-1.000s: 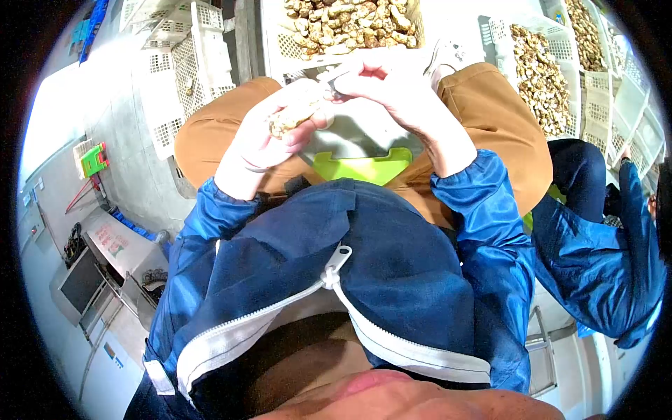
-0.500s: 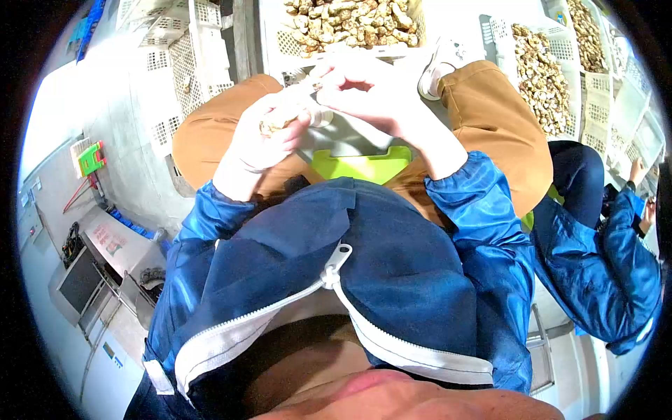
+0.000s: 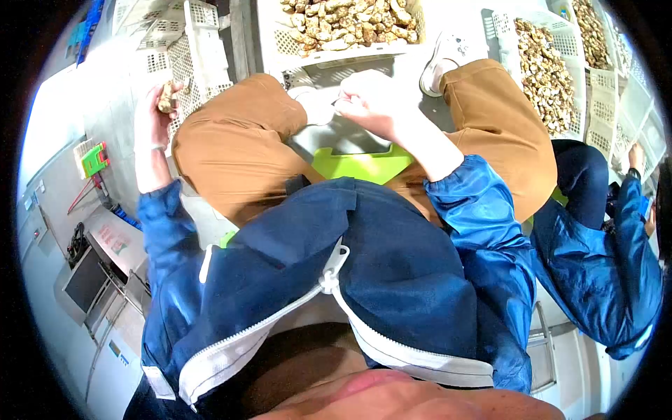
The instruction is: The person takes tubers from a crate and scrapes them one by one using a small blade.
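On the left, beside the white crates, my left hand (image 3: 152, 122) is closed on a knobbly tan piece (image 3: 166, 98), which sticks up between the fingers. My right hand (image 3: 374, 101) is in the middle above the gap between my knees, its fingers pinched together. Whether it holds something small is hidden by glare. Just beyond it stands a white crate (image 3: 381, 52) full of similar knobbly brown and cream pieces (image 3: 350, 24).
White perforated crates (image 3: 183, 63) stand at the left. More crates of brown pieces (image 3: 546, 77) are at the right, near a co-worker in a blue jacket (image 3: 595, 273). A lime-green object (image 3: 357, 166) lies between my thighs. White shoes (image 3: 437, 70) are by the front crate.
My left hand has moved away from my right hand, out to the left, carrying the knobbly piece. My right hand stays near the middle. The co-worker's arms have shifted.
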Demonstrator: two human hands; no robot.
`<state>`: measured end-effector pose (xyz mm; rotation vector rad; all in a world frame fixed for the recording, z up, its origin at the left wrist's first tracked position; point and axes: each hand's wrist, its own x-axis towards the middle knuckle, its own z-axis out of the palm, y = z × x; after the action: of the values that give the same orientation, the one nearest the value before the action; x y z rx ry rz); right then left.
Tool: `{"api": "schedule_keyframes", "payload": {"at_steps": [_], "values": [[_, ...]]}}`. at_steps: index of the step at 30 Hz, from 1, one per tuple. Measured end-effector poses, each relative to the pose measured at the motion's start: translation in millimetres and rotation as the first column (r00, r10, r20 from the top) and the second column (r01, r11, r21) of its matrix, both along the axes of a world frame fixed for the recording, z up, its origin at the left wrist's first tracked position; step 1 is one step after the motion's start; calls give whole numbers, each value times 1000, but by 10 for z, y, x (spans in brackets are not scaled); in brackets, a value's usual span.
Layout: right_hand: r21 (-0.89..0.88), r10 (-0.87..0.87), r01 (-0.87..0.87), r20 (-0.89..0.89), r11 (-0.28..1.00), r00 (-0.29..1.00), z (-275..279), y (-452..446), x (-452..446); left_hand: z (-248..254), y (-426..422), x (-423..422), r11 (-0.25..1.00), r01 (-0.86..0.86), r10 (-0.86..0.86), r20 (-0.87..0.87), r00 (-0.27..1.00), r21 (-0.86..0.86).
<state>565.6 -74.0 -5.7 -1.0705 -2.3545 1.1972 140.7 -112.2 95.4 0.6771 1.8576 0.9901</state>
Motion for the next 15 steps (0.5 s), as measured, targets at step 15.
{"api": "schedule_keyframes", "payload": {"at_steps": [15], "values": [[95,-145,143,11,985,989,-75,86,130,-2367,1526,1683,220,871,-740,-657,-145,-440]]}}
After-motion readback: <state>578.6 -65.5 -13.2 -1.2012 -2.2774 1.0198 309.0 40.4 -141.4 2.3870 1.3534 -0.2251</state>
